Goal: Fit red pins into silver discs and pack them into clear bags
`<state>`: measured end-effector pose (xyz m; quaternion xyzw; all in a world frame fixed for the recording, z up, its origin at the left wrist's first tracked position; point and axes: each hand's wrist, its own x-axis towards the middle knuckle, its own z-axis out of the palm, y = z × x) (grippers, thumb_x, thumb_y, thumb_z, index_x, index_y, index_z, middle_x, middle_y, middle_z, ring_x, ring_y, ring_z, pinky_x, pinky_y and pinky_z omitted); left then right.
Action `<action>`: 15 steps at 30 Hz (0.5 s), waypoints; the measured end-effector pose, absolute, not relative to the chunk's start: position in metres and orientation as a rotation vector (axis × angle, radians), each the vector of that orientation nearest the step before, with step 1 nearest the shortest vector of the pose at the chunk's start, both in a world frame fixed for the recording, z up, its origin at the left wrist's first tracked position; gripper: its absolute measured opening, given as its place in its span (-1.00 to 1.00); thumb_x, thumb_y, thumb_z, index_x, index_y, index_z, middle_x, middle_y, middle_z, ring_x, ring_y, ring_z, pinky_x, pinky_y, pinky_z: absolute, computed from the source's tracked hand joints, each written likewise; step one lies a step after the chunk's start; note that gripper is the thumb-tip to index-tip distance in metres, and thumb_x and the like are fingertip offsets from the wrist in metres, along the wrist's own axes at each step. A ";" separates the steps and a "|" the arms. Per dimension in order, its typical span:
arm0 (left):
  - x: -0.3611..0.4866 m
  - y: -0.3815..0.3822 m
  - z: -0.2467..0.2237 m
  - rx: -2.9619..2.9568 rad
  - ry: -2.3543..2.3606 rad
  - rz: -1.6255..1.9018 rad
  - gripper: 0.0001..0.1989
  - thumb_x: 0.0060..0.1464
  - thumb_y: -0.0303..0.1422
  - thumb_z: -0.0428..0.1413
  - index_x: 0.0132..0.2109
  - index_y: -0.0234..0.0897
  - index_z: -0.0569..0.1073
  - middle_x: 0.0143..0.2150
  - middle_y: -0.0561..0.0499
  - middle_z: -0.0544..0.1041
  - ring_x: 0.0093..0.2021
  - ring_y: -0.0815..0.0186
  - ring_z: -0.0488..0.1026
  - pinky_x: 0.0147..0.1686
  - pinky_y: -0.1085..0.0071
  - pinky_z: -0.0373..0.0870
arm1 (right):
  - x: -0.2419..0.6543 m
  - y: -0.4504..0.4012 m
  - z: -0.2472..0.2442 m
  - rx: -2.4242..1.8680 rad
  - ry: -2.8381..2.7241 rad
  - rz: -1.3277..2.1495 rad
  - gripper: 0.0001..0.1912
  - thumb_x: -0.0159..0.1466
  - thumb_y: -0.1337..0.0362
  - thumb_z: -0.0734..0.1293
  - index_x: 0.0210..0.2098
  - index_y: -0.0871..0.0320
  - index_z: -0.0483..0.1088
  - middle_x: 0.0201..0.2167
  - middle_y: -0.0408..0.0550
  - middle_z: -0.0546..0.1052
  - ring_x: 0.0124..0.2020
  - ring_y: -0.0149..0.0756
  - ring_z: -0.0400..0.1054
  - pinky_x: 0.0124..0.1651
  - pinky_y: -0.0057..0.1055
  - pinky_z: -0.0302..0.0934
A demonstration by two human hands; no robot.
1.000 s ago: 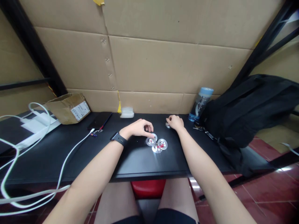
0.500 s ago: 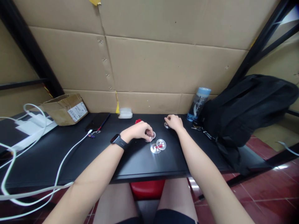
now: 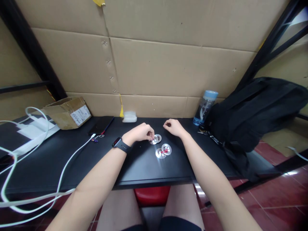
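Change over the last half second: the metal disc formerly seen under the fingertips of the right hand (image 3: 174,127) is no longer visible there. Its thumb and forefinger are curled near each other; cannot tell whether they meet or hide anything between them. At the left hand (image 3: 142,132), more of the disc pair shows than before. Its fingertips touch the left disc (image 3: 154,141); cannot tell whether they are clamped on it. The right disc (image 3: 158,138) of this pair overlaps it, just to the right of those fingertips. Contact is therefore visible at the left grip only. The second pair, a flat disc (image 3: 159,155) partly under a raised disc (image 3: 168,151), lies near the left grip, to its right and closer to the person; a red cord (image 3: 164,151) rests on it. Obstructions: the left fingers cover part of their disc. Farther out, the white packet (image 3: 129,116) is beyond the left hand, the phone (image 3: 102,124) well to its left, and the bottle (image 3: 205,108) and backpack (image 3: 260,112) to the right of the right hand, apart from both grips.
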<state>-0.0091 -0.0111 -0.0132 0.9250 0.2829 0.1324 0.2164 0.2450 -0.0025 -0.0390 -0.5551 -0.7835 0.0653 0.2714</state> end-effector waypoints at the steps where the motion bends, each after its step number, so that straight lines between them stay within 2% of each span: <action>1: -0.009 -0.011 -0.013 2.589 0.784 0.400 -0.90 0.03 -0.50 0.24 -0.35 -0.21 0.61 -0.40 0.08 0.66 -0.37 0.34 0.58 -0.30 0.50 0.36 | 0.243 -0.004 -0.039 -1.438 -2.116 0.222 -0.86 0.29 0.28 0.37 -0.28 0.12 0.61 -0.28 -0.04 0.63 -0.27 -0.28 0.45 -0.16 -0.41 0.24; 6: -0.006 -0.013 -0.011 2.604 0.812 0.609 -0.90 0.10 -0.51 0.19 -0.26 -0.23 0.56 -0.36 0.08 0.64 -0.35 0.36 0.56 -0.28 0.50 0.36 | 0.235 -0.011 -0.038 -1.196 -2.181 0.467 -0.89 0.24 0.29 0.42 -0.25 0.11 0.60 -0.30 -0.11 0.62 -0.31 -0.33 0.45 -0.20 -0.42 0.26; 10: -0.005 -0.013 -0.012 2.542 0.825 0.819 -0.90 0.14 -0.48 0.16 -0.20 -0.24 0.53 -0.32 0.06 0.63 -0.32 0.35 0.56 -0.27 0.48 0.39 | 0.226 -0.018 -0.037 -1.065 -2.173 0.622 -0.63 0.14 0.10 0.53 -0.08 0.07 0.58 -0.22 -0.11 0.63 -0.23 -0.30 0.47 -0.18 -0.42 0.28; 12: -0.003 -0.014 -0.013 2.486 0.821 0.920 -0.88 0.15 -0.47 0.16 -0.16 -0.24 0.51 -0.28 0.05 0.63 -0.29 0.34 0.57 -0.24 0.46 0.42 | 0.221 -0.020 -0.037 -1.055 -2.128 0.659 -0.58 0.11 0.03 0.55 -0.10 0.09 0.57 -0.25 -0.11 0.63 -0.26 -0.30 0.47 -0.19 -0.42 0.28; 15: -0.002 -0.014 -0.015 2.444 0.811 0.996 -0.89 0.14 -0.46 0.18 -0.15 -0.25 0.50 -0.26 0.03 0.64 -0.26 0.33 0.58 -0.20 0.44 0.45 | 0.215 -0.021 -0.038 -1.062 -2.074 0.682 -0.62 0.10 0.01 0.55 -0.22 0.13 0.56 -0.36 -0.13 0.61 -0.34 -0.32 0.46 -0.22 -0.43 0.28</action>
